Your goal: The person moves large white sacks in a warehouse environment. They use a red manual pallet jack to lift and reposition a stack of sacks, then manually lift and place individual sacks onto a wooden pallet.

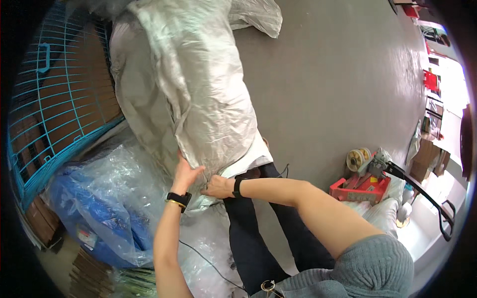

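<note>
- Where both forearms come up from the lower edge, the left hand and right hand meet at the near end of one large, crinkled silver-grey plastic sack.
- Its long axis runs straight away from the person across the grey floor, so nearly all its bulk lies beyond the hands.
- Left hand is clenched on a fold of the sack's bottom edge; right hand pinches the sack just beside it, almost touching.
- Each wrist carries one black watch: two in all.
- To the left sit one blue wire cage and one clear plastic bag of blue goods.
- To the right stands one red tape dispenser.
</note>
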Demonstrator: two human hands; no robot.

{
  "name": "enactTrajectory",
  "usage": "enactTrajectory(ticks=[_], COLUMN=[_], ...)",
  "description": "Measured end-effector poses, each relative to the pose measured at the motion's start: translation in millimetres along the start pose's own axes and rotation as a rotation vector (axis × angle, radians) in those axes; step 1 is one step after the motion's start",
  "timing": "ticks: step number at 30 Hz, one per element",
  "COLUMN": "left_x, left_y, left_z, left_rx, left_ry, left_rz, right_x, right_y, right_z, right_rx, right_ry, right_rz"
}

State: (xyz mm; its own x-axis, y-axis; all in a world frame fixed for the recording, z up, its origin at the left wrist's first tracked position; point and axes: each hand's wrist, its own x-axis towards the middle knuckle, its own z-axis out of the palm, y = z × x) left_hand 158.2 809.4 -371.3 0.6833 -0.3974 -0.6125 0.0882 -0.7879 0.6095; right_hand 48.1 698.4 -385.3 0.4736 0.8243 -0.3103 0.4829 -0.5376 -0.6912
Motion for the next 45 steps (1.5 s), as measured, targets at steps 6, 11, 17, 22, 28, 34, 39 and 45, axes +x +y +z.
enactTrajectory(ticks=[6,11,17,22,28,34,39,45], left_x=[24,12,-53,-142,-249,-280,-215,-219], left_y=[-148,-117,-96,-11,-13,54,28,142], left_z=[10,3,28,32,17,-38,-101,-83], left_rx=[0.047,0.023,-0.133,-0.26,0.09,0.084,-0.11,0.215], left_ry=[0.123,0.297,0.321,0.185,0.012,-0.135,-0.387,-0.261], left_rz=[-0.481,-0.474,-0.481,-0.439,-0.532,-0.666,-0.767,-0.434], right_x=[-30,-116,-277,-421,-492,-483,-458,-449], right_y=[-12,3,-1,-64,-179,-294,-401,-455], right_z=[2,-25,-7,46,74,92,132,174], right_rx=[0.041,0.538,0.903,1.473,1.523,1.763,1.906,1.972], right_ry=[0.064,0.322,0.483,0.596,0.735,1.025,1.031,1.357], right_rz=[0.164,0.395,1.133,1.543,1.712,1.712,1.656,1.677])
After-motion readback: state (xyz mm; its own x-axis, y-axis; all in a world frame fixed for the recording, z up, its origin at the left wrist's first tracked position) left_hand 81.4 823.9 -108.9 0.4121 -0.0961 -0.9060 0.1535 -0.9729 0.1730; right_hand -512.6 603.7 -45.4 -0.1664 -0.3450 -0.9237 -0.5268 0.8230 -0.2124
